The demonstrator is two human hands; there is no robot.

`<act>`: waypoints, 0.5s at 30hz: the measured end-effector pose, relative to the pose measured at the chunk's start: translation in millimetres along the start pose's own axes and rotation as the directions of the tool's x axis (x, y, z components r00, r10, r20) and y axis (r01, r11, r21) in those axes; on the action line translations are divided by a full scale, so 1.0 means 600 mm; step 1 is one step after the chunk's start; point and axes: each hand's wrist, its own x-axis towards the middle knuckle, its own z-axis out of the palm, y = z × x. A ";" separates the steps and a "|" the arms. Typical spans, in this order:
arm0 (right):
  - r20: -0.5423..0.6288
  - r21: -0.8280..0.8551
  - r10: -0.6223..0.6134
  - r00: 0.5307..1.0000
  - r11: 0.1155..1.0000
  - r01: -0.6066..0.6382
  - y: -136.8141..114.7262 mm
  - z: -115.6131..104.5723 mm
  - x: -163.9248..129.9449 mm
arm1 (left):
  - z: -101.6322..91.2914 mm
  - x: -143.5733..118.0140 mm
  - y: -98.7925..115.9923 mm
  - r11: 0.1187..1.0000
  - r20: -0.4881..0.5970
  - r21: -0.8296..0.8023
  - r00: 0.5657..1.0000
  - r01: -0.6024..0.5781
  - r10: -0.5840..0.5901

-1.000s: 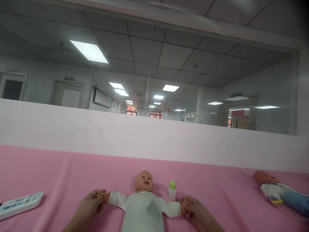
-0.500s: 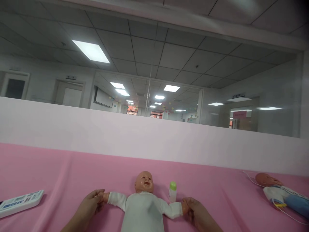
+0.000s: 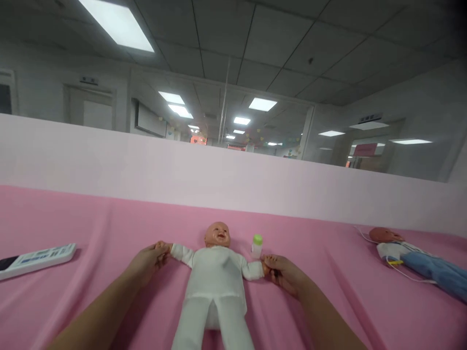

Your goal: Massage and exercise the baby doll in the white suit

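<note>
Between both hands | baby doll (image 3: 216, 272) is lying face-up on the pink sheet (image 3: 91, 233) | left hand (image 3: 146, 262) and right hand (image 3: 284, 274) are each clasping a doll wrist, apparently | arms already spread wide; bottle (image 3: 257, 245) standing untouched beyond the right hand

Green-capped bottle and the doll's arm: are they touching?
Cannot tell. In the head view the green-capped bottle stands just behind the baby doll's sleeve; its base meets the sleeve's edge in the picture, but no contact or gap shows.

Left hand (image 3: 148, 262) and right hand (image 3: 282, 273) grip the doll (image 3: 216, 277) (lying face-up) by its outstretched arms.
</note>
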 end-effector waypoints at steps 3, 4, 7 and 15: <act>-0.030 -0.058 -0.016 0.999 0.998 0.014 -0.005 -0.002 -0.006 | 0.011 0.001 -0.003 1.000 0.004 -0.020 1.000 -0.013 0.013; -0.059 -0.113 -0.013 0.998 0.994 0.006 -0.006 -0.004 -0.008 | 0.015 -0.001 -0.004 1.000 -0.002 -0.011 1.000 -0.016 0.015; -0.082 -0.283 0.031 0.996 0.958 -0.053 -0.009 -0.007 -0.013 | 0.026 -0.007 -0.005 0.998 -0.006 0.062 0.999 -0.033 0.033; -0.215 -0.060 -0.165 0.962 0.986 0.156 -0.021 0.000 -0.008 | 0.048 -0.031 0.013 0.994 -0.081 0.104 0.996 -0.036 0.044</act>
